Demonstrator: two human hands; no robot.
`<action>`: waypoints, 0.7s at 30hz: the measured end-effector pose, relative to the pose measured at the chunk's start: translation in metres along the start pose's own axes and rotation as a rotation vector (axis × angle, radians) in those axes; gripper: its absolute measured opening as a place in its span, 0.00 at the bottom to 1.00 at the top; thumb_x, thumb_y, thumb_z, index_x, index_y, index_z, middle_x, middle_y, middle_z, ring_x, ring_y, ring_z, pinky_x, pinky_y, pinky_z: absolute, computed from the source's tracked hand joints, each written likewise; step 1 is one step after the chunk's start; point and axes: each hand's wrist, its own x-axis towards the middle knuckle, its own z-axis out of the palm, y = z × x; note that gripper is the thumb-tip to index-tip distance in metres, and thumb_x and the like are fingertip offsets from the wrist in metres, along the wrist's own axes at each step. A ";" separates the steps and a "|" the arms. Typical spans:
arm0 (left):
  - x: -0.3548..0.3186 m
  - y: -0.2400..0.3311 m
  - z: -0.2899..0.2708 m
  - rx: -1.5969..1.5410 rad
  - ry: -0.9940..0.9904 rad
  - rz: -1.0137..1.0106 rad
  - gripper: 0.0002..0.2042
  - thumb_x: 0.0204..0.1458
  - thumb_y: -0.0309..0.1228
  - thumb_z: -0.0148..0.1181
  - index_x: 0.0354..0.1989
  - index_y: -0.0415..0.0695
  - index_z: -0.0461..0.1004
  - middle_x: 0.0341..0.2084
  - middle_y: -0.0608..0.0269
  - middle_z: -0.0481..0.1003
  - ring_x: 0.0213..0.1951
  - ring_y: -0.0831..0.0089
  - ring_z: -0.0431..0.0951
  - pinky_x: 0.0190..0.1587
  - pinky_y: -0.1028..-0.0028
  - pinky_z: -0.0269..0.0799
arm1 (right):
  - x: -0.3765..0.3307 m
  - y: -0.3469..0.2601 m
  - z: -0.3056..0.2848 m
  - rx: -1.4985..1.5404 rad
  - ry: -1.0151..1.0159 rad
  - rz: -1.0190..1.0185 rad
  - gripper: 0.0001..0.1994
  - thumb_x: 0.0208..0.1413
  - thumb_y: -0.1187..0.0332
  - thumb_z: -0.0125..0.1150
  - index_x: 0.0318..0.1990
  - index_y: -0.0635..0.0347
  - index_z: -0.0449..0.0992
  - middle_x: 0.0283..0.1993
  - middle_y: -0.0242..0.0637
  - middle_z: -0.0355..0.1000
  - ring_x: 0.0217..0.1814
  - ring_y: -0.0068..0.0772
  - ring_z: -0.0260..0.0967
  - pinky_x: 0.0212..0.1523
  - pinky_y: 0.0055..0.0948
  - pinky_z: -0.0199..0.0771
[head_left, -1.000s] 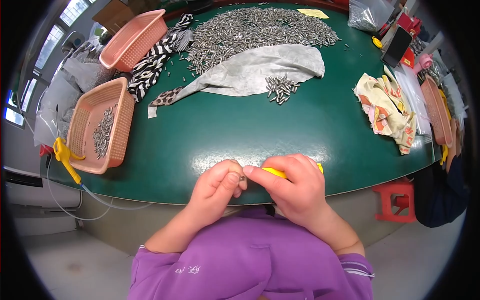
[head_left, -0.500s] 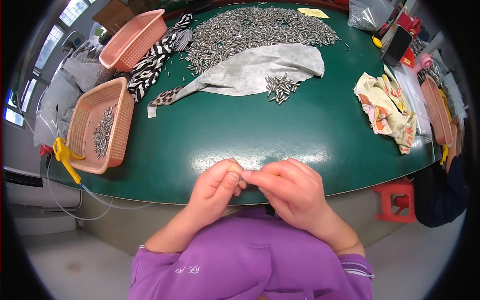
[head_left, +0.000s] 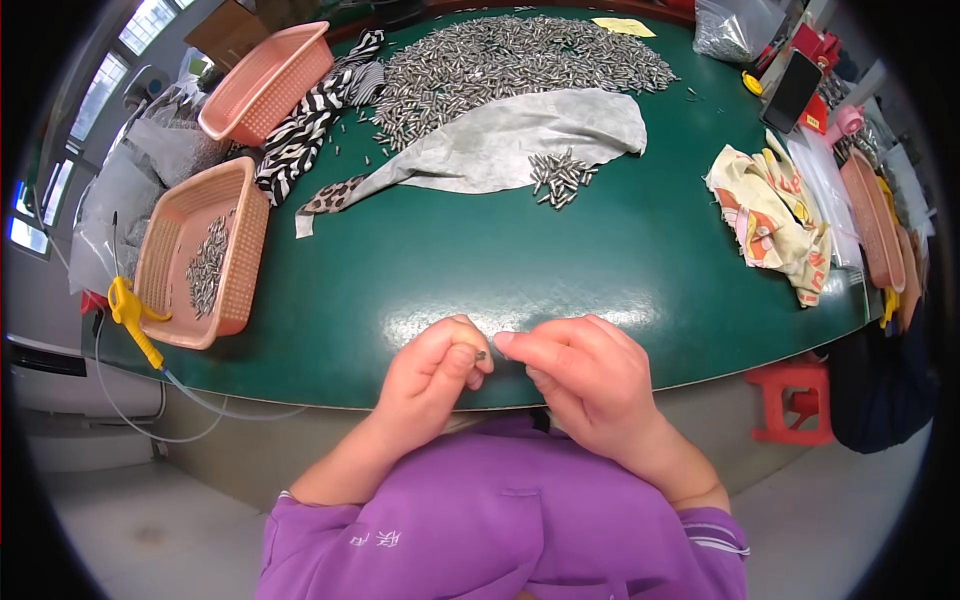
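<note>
At the near edge of the green table, my left hand is closed in a fist. A small metal pin pokes out between its thumb and forefinger, most of it hidden in the fingers. A short gap to the right is my right hand, fingers curled and the forefinger bent toward the pin. Whether anything tiny sits in its fingers is hidden. Ahead, a small heap of metal pins lies by the edge of a grey cloth.
A large pile of pins spreads across the far side. To the left stand a pink basket holding pins, another pink basket and a yellow air gun. On the right are a patterned cloth, a phone and a red stool.
My right hand has drawn slightly right, away from the left hand, so the pin's end now shows. The left hand stays in nearly the same place.
</note>
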 end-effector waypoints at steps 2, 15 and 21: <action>0.000 0.000 0.000 0.025 0.008 0.024 0.11 0.67 0.31 0.45 0.34 0.40 0.70 0.31 0.65 0.69 0.30 0.80 0.68 0.36 0.80 0.66 | 0.001 -0.001 -0.001 0.049 -0.011 -0.014 0.20 0.44 0.77 0.65 0.49 0.50 0.79 0.33 0.31 0.72 0.30 0.33 0.70 0.31 0.30 0.72; 0.001 -0.001 0.001 0.028 0.018 0.031 0.10 0.67 0.31 0.46 0.35 0.40 0.70 0.30 0.65 0.70 0.30 0.80 0.69 0.37 0.79 0.67 | -0.002 -0.003 0.002 -0.016 -0.060 -0.006 0.20 0.47 0.73 0.63 0.50 0.45 0.79 0.35 0.30 0.72 0.32 0.33 0.71 0.31 0.31 0.71; -0.001 0.002 -0.001 -0.004 -0.040 -0.089 0.11 0.67 0.33 0.45 0.34 0.40 0.69 0.30 0.66 0.70 0.30 0.80 0.68 0.36 0.79 0.66 | -0.001 0.002 0.005 -0.326 0.014 -0.095 0.21 0.46 0.67 0.59 0.51 0.38 0.79 0.39 0.27 0.70 0.35 0.31 0.69 0.34 0.31 0.69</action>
